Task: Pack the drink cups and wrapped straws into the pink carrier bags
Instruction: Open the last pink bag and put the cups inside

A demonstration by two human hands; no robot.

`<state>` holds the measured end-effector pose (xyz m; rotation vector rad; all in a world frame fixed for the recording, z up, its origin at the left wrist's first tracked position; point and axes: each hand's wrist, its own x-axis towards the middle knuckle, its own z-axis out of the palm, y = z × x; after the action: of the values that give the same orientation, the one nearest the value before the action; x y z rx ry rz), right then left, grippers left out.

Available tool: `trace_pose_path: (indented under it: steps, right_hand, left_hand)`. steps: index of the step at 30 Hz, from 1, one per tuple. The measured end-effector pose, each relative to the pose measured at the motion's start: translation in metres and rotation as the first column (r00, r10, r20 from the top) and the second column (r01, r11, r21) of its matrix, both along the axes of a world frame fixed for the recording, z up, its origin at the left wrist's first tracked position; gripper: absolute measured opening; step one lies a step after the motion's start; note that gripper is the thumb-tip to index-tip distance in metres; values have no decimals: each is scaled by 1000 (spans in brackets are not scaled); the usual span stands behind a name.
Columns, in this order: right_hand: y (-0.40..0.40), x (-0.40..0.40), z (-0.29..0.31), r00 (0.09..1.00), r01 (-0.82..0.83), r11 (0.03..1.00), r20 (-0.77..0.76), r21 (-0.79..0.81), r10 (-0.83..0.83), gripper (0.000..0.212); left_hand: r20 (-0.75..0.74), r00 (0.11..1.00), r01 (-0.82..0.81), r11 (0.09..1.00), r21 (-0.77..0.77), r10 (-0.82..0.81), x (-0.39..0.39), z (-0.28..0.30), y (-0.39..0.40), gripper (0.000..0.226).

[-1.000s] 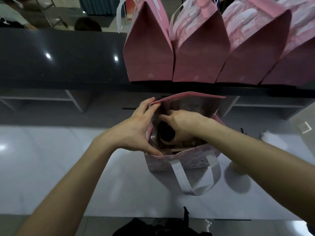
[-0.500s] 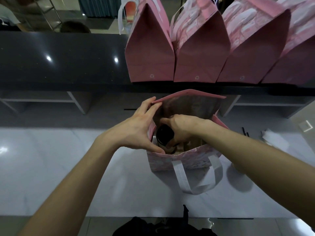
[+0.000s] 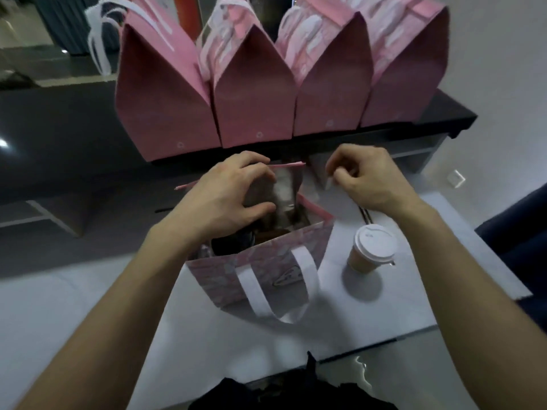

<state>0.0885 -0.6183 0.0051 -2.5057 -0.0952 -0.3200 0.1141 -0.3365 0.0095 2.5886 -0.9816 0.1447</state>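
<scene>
An open pink carrier bag with white handles stands on the white table. A dark-lidded cup sits inside it at the left. My left hand grips the bag's far wall, fingers over the rim and thumb on the inner lining. My right hand hovers outside the bag to the right, fingers curled, pinching a small pale thing that looks like a wrapped straw; it is blurred. A paper cup with a white lid stands upright on the table right of the bag.
Several closed pink bags stand in a row on the dark raised counter behind. Thin dark straws lie on the table behind the paper cup. A dark object sits at the table's near edge.
My right hand has come out of the bag and moved up and right. My left hand shifted from the bag's left edge to its far wall. The view turned, showing the paper cup.
</scene>
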Motion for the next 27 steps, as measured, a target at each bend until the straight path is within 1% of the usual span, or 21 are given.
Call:
trace_pose_path:
  steps: [2,3,5,6,7,8,9,11,13,15,17,19,21,23,25,27]
  right_hand:
    - [-32,-7,-27,991,55,991,-116,-122,-69,15]
    - [-44,-11,-39,973,46,979,-215,-201,-90,26]
    - [-63,-22,-64,892,-26,941,-434,-337,-131,69]
    - [-70,-27,-78,843,-54,926,-514,-374,-158,89]
    - [-76,-30,-89,805,-78,916,-567,-393,-174,102]
    - [-80,-32,-100,785,-101,912,-595,-398,-172,107]
    - [-83,-33,-109,779,-122,909,-607,-397,-160,106]
    - [-87,-33,-118,797,-149,901,-589,-407,-134,98]
    - [-89,-29,-111,833,-148,892,-540,-428,-121,95]
    - [-88,-19,-90,887,-80,915,-447,-396,-116,92]
    - [-82,-7,-59,941,22,963,-320,-268,-110,88]
    - [-69,3,-22,985,67,993,-154,-100,-82,82]
    - [-51,7,14,999,17,997,34,71,-19,79]
    - [-29,9,42,985,-91,982,162,167,64,78]
    - [-8,13,59,971,-200,967,161,160,174,78]
    - [12,19,65,955,-288,955,85,63,283,80]
  left_hand:
    - [42,999,32,998,50,-34,0,-1,-23,46]
    - [60,997,40,996,74,-44,0,-1,-33,45]
    - [67,996,49,992,118,-57,-1,0,-52,45]
    - [61,996,49,990,133,-57,-1,-1,-59,46]
    - [54,997,45,989,144,-54,-1,-1,-66,48]
    - [47,998,38,987,155,-46,-2,-2,-71,50]
    - [42,998,29,985,168,-36,-3,-3,-75,52]
    - [40,999,9,981,194,-17,-6,-5,-80,53]
    - [47,999,-15,976,217,5,-11,-6,-80,53]
    - [57,998,-43,974,224,31,-14,-4,-77,53]
    - [69,995,-87,970,226,74,-18,-2,-69,53]
    - [74,989,-139,963,231,125,-22,0,-58,54]
    - [63,982,-187,956,227,177,-26,1,-43,54]
    - [45,971,-238,946,219,234,-28,1,-27,58]
    - [28,957,-289,932,218,290,-30,-1,-11,67]
    - [8,942,-328,919,219,334,-32,-3,5,82]
